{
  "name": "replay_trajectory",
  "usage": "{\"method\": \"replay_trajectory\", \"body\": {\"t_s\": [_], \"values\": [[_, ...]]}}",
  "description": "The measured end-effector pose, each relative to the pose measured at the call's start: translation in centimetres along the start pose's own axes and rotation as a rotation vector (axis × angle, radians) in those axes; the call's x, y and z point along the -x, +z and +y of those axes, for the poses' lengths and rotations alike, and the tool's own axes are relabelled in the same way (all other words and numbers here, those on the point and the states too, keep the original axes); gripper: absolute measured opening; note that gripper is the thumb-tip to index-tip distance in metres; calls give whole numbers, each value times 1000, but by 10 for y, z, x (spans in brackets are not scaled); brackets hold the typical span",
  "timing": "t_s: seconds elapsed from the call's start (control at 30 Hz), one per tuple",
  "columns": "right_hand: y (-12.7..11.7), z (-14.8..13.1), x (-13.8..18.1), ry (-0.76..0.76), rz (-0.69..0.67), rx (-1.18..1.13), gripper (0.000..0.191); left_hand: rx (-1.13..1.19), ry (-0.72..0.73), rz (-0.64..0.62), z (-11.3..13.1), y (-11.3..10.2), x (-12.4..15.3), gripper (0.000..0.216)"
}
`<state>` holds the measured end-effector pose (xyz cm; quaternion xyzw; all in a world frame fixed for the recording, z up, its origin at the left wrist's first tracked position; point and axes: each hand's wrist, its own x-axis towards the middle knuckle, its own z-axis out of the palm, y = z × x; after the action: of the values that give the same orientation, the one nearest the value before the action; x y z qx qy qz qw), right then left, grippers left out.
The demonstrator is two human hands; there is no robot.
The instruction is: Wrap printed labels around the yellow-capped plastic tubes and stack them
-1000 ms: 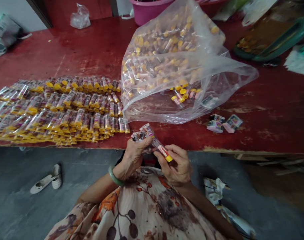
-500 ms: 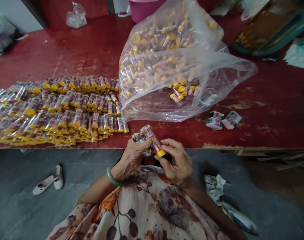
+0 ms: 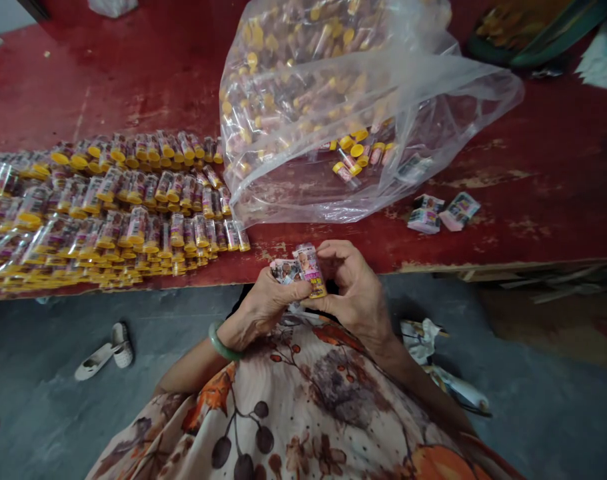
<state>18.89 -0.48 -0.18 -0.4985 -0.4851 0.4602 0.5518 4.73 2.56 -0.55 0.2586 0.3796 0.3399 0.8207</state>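
Over the table's front edge, my left hand (image 3: 266, 300) holds a small bundle of printed paper slips (image 3: 284, 269), its thumb also lying across a small clear tube with a printed pink-and-yellow label (image 3: 309, 265). My right hand (image 3: 356, 293) closes on the same tube from the right, fingers bent round its upper side and thumb under its lower end. Whether its yellow cap is there I cannot tell. Beyond my hands lies a large clear plastic bag (image 3: 293, 193) full of yellow-capped tubes, some lying loose at its mouth (image 3: 352, 160).
Stacked rows of yellow-capped tubes (image 3: 133, 227) cover the left of the red table (image 3: 148, 73). Two bundles of printed slips (image 3: 426, 215) lie at the right, and a green-rimmed container (image 3: 528, 40) stands behind. White shoes (image 3: 103, 353) are on the floor.
The tube has turned in my fingers, its printed face now toward me and its yellow-capped end no longer plainly visible. My view has shifted, so the table sits higher.
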Motion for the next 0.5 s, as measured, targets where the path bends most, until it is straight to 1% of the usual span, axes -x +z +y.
{"method": "replay_trajectory", "body": {"t_s": [0.13, 0.3, 0.37, 0.5], "values": [[0, 3, 2, -14, 18, 42, 53, 6, 13, 32, 1, 0, 0, 40], [-3, 4, 6, -143, 15, 149, 51, 27, 18, 9, 5, 2, -2, 36], [-4, 3, 7, -201, 9, 184, 44, 21, 22, 8, 5, 3, -2, 33], [-5, -1, 10, -282, 31, 212, 31, 5, 47, 58, 12, 0, -1, 34]]}}
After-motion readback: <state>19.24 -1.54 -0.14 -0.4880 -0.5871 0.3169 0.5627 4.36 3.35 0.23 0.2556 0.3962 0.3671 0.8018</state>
